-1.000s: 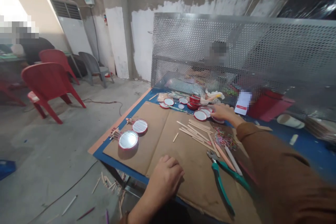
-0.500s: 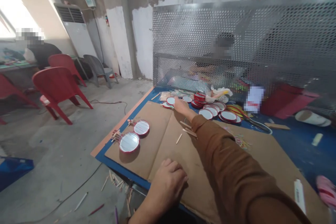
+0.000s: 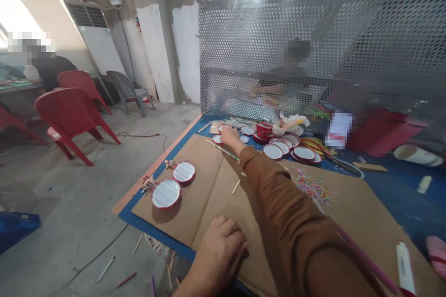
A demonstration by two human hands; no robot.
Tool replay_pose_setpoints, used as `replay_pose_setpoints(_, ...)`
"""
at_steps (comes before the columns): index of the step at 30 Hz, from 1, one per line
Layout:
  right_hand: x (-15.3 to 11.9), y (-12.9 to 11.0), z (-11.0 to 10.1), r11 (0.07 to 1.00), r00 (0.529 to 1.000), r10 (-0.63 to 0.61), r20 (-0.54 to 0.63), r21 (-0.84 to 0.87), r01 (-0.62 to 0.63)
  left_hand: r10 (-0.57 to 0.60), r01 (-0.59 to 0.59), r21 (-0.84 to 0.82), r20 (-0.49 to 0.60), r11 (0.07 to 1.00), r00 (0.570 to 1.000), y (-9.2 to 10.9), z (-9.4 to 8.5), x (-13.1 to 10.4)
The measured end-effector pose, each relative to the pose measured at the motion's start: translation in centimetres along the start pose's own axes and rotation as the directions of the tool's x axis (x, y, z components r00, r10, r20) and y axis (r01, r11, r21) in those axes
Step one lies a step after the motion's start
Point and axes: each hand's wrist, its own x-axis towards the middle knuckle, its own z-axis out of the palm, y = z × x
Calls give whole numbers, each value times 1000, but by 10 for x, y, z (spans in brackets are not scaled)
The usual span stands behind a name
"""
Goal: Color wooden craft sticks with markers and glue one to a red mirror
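1. I am keeping my two bare hands well apart over a blue tabletop (image 3: 355,185), most of its near half lying under a flat brown cardboard sheet (image 3: 209,190).
2. My right hand (image 3: 230,137) is resting at the table's far side, fingertips bent down at a small white disc with a red rim (image 3: 221,128); the fingers are hiding the contact, so I cannot tell whether they are gripping it.
3. That disc is sitting just in front of a bundle of pale wooden sticks (image 3: 213,126), with a second small red-rimmed disc (image 3: 217,139) lying nearer to me.
4. My left hand (image 3: 223,246) is resting by the cardboard's near edge, fingers loosely curled; its palm is facing away, and I cannot tell whether anything is inside.
5. Two red-rimmed round pieces with wooden-stick necks (image 3: 166,194) are lying side by side on the cardboard's left part, necks pointing left.
6. Right of my right hand, a stack of red-rimmed discs (image 3: 263,132) is standing near larger white discs with red rims (image 3: 272,151).
7. My brown sleeve (image 3: 278,204) is crossing the cardboard, a scatter of small multicoloured loops (image 3: 312,186) lying just beyond it.
8. A perforated grey metal panel (image 3: 240,41) is rising behind everything.
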Motion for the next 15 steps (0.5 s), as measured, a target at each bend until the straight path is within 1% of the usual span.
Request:
replay_pose_setpoints(3, -2, 2, 6, 999, 998, 34, -59, 0, -34, 7, -8, -10, -10, 1000, 1000, 1, -1, 1)
replay_pose_setpoints(7, -7, 13, 9, 996, 990, 89, -111, 2, -89, 18, -18, -13, -12, 1000, 1000, 1, -1, 1)
replay_pose_setpoints(11, -9, 22, 9, 997, 991, 81, -110, 2, -81, 16, -16, 1, -13, 1000, 1000, 0, -2, 0)
replay_pose_setpoints(15, -10, 24, 8, 998, 994, 64, -86, -11, -65, 24, -24, 21, -9, 999, 1000, 0, -2, 1)
